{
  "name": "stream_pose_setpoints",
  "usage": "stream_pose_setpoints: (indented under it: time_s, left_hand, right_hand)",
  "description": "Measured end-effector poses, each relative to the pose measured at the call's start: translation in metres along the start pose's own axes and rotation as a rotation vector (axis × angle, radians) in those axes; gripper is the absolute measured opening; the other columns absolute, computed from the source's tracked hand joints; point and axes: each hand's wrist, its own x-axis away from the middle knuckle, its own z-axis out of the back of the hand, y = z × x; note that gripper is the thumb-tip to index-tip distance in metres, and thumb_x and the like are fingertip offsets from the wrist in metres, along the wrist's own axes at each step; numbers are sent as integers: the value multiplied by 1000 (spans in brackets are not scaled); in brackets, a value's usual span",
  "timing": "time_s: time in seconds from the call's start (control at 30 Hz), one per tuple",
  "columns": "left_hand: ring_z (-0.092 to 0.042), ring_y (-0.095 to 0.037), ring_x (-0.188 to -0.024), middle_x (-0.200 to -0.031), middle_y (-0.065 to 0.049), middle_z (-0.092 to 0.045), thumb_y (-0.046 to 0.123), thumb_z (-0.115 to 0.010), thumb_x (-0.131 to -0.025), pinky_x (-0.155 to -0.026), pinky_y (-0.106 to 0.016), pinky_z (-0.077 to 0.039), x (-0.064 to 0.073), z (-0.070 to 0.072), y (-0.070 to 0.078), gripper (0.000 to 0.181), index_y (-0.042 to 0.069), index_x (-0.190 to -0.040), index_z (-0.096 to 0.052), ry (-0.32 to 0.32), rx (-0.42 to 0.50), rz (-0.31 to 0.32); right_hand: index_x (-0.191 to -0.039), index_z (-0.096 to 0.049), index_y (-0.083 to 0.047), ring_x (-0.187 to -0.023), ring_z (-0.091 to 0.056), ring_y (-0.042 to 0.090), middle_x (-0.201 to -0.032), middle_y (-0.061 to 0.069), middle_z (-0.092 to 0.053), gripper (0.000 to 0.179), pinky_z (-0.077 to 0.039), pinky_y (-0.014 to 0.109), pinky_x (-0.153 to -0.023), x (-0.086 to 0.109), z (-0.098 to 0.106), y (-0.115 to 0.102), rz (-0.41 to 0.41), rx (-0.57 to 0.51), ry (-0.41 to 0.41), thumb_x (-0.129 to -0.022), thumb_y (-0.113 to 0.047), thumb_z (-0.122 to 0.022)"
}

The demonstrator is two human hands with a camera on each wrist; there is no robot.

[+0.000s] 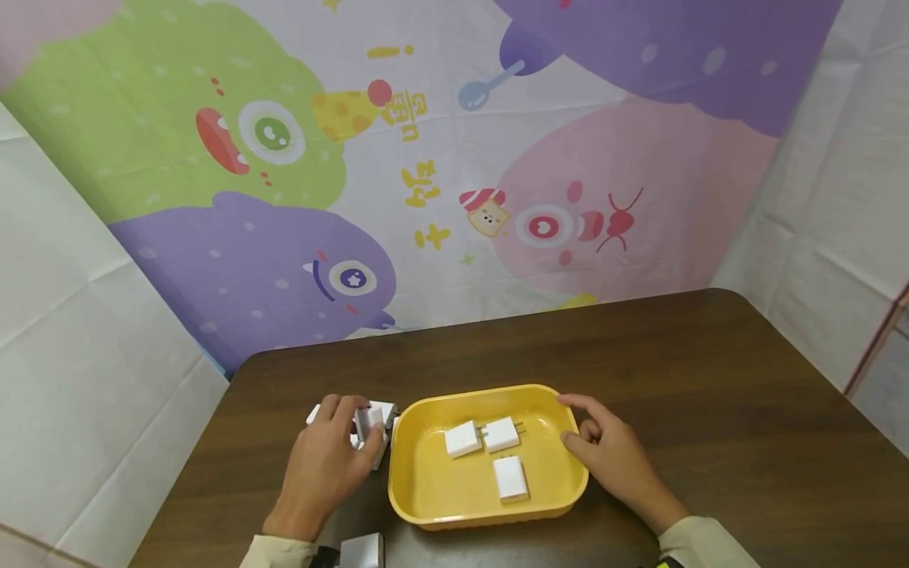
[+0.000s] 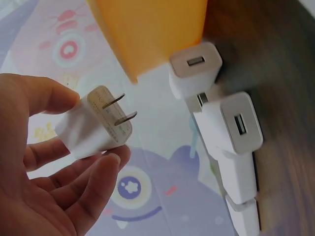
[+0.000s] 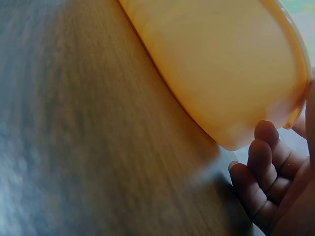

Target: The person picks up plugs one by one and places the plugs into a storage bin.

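Observation:
My left hand [image 1: 325,465] pinches a white USB charger [image 2: 93,123] between thumb and fingers, left of the yellow tray [image 1: 490,517]. Its two metal prongs stick out away from the palm in the left wrist view. Below that hand, several more white chargers [image 2: 238,125] stand close together on the table, some with their USB ports showing. At the tray's right end, my right hand [image 1: 616,456] grips the rim, thumb over the edge and the other fingers along the outer wall. Inside the tray lie three white chargers [image 1: 510,478], prongs visible on them.
The dark wooden table [image 1: 710,394] extends past the tray on both sides. Behind it hangs a cloth [image 1: 440,276] printed with cartoon monsters. White sheets [image 1: 64,276] flank the table. A grey boxy object [image 1: 362,551] sits by the left wrist at the front.

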Motion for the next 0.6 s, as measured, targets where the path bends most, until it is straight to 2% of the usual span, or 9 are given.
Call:
stream_pose_setpoints:
  time_s: [0.17, 0.33, 0.47, 0.6]
  left_hand:
    - [-55, -20, -56, -95, -10, -60, 19, -79, -75, -51, -38, -48, 3, 1, 10, 32, 5, -101, -65, 0, 10, -54]
    - [-63, -24, -68, -98, -9, -61, 18, -78, -75, -54, -39, -52, 3, 1, 19, 33, 5, -103, -66, 2, 11, -105]
    - [-63, -27, -76, -99, -8, -62, 20, -76, -77, -58, -41, -53, 1, 1, 24, 31, 7, -104, -66, 1, 10, -120]
    - [-61, -27, -71, -99, -7, -62, 21, -75, -78, -57, -42, -51, -1, 1, 27, 30, 9, -104, -65, -4, 9, -122]
  right_hand:
    - [-129, -62, -21, -48, -36, 6, -60, -3, -43, 45, -30, 21, -46, 0, 0, -1, 2, 1, -9, -87, -9, -71]
    - [-130, -61, -21, -49, -36, 6, -61, -2, -43, 44, -31, 21, -46, 0, 0, -1, 0, -11, -10, -88, -9, -71]
    - [-129, -62, -21, -49, -36, 7, -61, -2, -43, 45, -31, 22, -46, 0, 0, 0, -1, -12, -6, -88, -9, -71]
    - [-130, -61, -21, -49, -36, 7, -61, -2, -43, 45, -31, 22, -46, 0, 0, 1, -1, -8, -6, -88, -8, -71]
